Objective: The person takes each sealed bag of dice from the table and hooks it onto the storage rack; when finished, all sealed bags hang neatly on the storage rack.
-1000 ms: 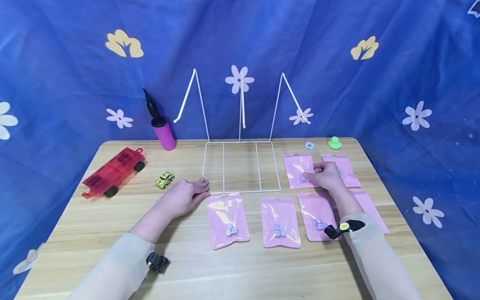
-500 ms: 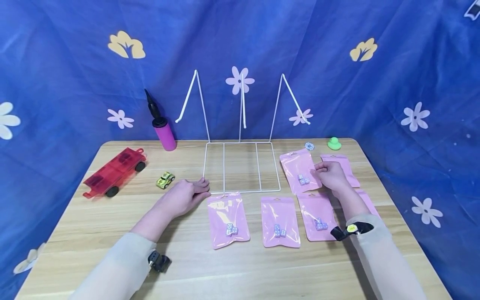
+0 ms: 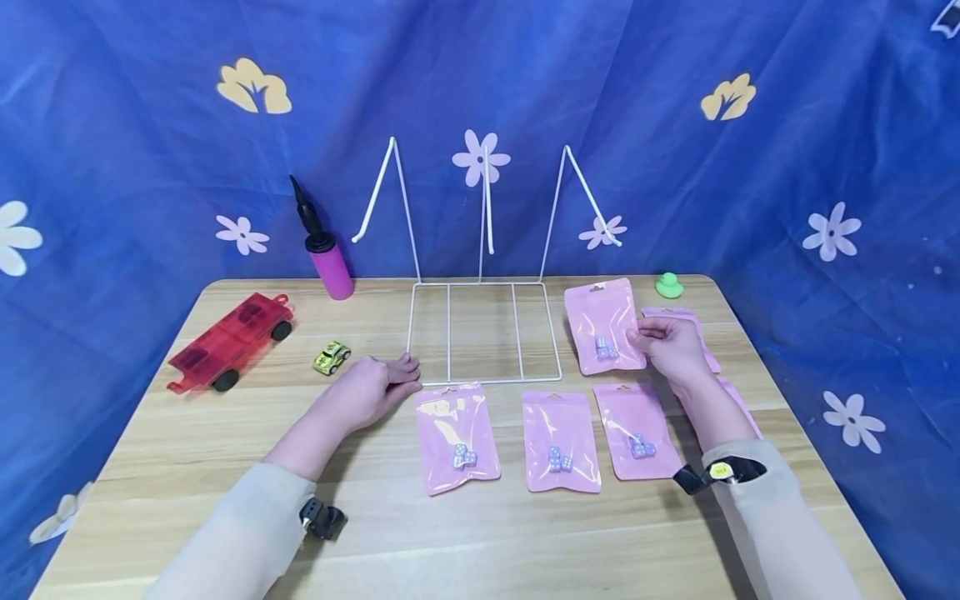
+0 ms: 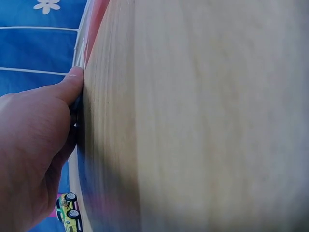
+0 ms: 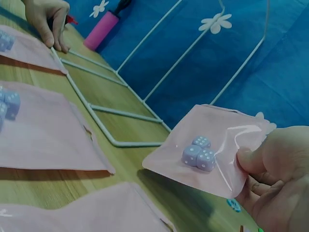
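My right hand (image 3: pixel 675 346) pinches the right edge of a pink zip pouch (image 3: pixel 597 308), thumb in front. In the right wrist view the pouch hangs tilted above the table, its lilac dice (image 5: pixel 199 153) showing through the clear face. A white wire display rack (image 3: pixel 517 333) with three upward prongs stands at the back middle. At its front left corner, my left hand (image 3: pixel 367 392) holds the base wire between thumb and fingers. Three pouches lie in front: one at left (image 3: pixel 457 433), one in the middle (image 3: pixel 551 421), one at right (image 3: pixel 633 417).
More pink pouches (image 3: pixel 678 315) lie partly hidden behind the right hand and forearm. A green duck (image 3: pixel 669 286) sits at the back right; a blue chip (image 5: pixel 234 205) lies under the raised pouch. Leftward are a purple pump (image 3: pixel 330 271), a yellow toy car (image 3: pixel 332 357) and a red wheeled trailer (image 3: pixel 232 337).
My right hand has lifted the pouch off the table and tilted it more upright, so it now covers the chip in the head view. The left hand stays at the rack corner.
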A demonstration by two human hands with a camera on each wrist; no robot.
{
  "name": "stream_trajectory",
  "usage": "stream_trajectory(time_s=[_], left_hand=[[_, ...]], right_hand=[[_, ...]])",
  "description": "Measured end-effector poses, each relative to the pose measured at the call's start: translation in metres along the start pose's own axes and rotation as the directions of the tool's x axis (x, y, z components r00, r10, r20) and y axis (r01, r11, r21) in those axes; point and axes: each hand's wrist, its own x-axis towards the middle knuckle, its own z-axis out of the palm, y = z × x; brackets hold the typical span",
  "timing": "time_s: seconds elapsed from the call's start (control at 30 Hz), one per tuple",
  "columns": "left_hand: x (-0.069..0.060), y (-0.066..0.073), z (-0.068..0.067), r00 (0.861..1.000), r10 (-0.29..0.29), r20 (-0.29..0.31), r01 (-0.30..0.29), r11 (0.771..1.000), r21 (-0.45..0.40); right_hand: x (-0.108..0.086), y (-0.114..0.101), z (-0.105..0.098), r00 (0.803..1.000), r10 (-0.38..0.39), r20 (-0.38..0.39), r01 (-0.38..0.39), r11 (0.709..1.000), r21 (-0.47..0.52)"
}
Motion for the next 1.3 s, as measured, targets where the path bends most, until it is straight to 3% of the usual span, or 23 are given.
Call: stream_trajectory(time_s=[0.43, 0.77, 1.07, 1.3], left_hand=[[-0.003, -0.001, 0.001, 1.000, -0.025, -0.004, 0.025, 1.000, 0.000], [-0.001, -0.001, 0.002, 1.000, -0.028, 0.002, 0.028, 1.000, -0.005], [-0.001, -0.001, 0.002, 1.000, -0.011, -0.008, 0.011, 1.000, -0.002], [-0.001, 0.000, 0.001, 1.000, -0.001, -0.015, 0.001, 1.000, -0.009]], right_hand=[[-0.013, -0.022, -0.003, 1.000, 0.016, 0.026, -0.022, 0.974, 0.227], [-0.027, -0.039, -0.016, 1.000, -0.015, 0.009, 0.013, 0.976, 0.216], [-0.038, -0.047, -0.029, 0.997, -0.073, -0.033, 0.080, 0.938, 0.337], [-0.049, -0.057, -0.045, 0.986, -0.148, -0.077, 0.167, 0.889, 0.427]])
